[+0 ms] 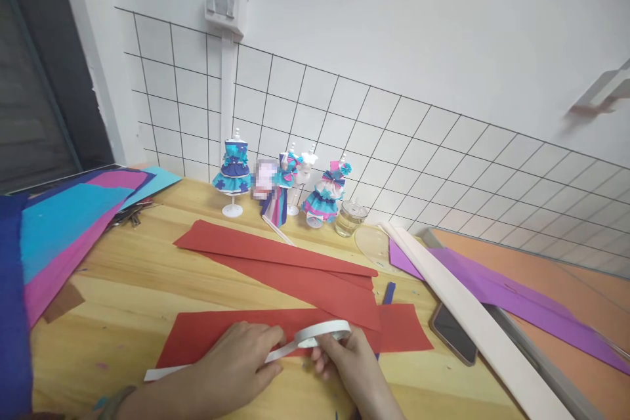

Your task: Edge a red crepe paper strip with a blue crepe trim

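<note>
My right hand (347,357) is closed on a roll of white tape (325,326), thumb at the ring's inner side and fingers curled below. From the roll a white strip (284,352) runs left to my left hand (243,354), whose thumb and curled fingers close around it. The left hand rests on a red paper sheet (182,336) near the table's front. Past the left wrist, a length of white tape (167,373) lies along the sheet's lower edge. More red paper pieces (280,262) overlap behind the hands.
Small dressed mannequins (233,174) line the wall beside a glass jar (350,218). Blue and pink sheets (73,216) pile up at left. At right lie a phone (455,335), a long pale roll (457,302) and purple paper (512,295). A dark blue scrap (389,293) sits near the red paper.
</note>
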Tool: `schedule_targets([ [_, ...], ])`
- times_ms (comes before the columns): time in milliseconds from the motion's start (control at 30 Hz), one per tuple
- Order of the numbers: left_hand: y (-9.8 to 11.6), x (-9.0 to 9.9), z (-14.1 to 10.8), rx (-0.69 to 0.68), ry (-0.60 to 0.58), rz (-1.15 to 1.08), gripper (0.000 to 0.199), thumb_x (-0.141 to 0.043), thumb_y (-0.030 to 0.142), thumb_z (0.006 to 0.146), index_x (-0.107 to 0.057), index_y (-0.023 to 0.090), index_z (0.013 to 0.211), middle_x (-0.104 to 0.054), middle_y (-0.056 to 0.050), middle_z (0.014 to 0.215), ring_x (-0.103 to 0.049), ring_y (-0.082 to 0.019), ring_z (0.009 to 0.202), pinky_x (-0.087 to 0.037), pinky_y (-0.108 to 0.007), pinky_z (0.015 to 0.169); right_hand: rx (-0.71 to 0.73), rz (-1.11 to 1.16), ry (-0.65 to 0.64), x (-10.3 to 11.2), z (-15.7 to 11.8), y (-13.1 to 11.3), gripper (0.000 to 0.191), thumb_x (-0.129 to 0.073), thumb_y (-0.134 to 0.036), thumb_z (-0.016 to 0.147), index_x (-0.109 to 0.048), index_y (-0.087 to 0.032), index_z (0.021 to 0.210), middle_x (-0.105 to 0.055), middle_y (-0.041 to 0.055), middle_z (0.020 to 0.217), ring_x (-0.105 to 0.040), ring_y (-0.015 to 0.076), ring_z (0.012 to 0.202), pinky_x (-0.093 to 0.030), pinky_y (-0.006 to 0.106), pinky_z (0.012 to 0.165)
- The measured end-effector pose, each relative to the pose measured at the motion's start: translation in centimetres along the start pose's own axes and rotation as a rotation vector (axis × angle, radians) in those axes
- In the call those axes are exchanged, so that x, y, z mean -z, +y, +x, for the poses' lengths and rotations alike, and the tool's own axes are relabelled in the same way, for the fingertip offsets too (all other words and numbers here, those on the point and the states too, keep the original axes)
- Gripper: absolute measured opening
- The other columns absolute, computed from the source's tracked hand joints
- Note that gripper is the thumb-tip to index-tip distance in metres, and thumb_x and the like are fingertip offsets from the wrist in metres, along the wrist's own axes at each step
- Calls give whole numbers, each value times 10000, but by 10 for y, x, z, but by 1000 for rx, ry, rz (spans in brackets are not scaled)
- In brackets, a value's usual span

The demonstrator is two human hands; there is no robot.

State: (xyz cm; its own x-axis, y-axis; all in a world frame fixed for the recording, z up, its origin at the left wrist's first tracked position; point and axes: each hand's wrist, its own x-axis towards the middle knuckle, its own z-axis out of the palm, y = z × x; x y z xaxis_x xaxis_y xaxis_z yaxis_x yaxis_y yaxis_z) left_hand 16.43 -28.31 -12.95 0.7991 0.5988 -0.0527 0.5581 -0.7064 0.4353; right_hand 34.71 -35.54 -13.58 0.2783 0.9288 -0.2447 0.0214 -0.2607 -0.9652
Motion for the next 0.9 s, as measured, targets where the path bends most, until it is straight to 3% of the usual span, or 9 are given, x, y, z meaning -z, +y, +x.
schedule_targets([
  [200, -1, 3, -1, 15, -28, -11, 105, -473, 278, 789, -516, 225, 869, -614, 9, 795, -556, -201, 723, -312, -269, 590, -4, 106, -8, -3, 1, 2, 456, -722, -540, 566, -656, -115, 718, -560, -7, 495, -474, 95, 422, -383, 220, 447],
  [367, -1, 5, -2, 21, -12, -35, 90, -488, 264, 771, -500, 231, 854, -604, 17, 773, -545, -199, 714, -281, -264, 568, 60, -19, 54, -2, 0, 3, 402, -670, -532, 634, -650, -132, 674, -511, -25, 477, -408, 92, 428, -317, 224, 437],
  [633, -4, 5, -1, -26, -16, -66, 176, -493, 284, 785, -571, 261, 941, -648, 10, 845, -571, -212, 774, -318, -272, 625, 250, -143, 69, -2, -4, -6, 289, -560, -432, 775, -636, -153, 793, -623, 30, 731, -532, 200, 758, -384, 278, 700],
  [900, -2, 8, -1, -85, -9, -76, 174, -482, 267, 796, -593, 259, 929, -666, 8, 892, -587, -215, 816, -352, -283, 680, 231, -194, 75, -3, -1, 2, 302, -547, -458, 777, -581, -166, 706, -522, -13, 594, -432, 132, 568, -338, 238, 529],
])
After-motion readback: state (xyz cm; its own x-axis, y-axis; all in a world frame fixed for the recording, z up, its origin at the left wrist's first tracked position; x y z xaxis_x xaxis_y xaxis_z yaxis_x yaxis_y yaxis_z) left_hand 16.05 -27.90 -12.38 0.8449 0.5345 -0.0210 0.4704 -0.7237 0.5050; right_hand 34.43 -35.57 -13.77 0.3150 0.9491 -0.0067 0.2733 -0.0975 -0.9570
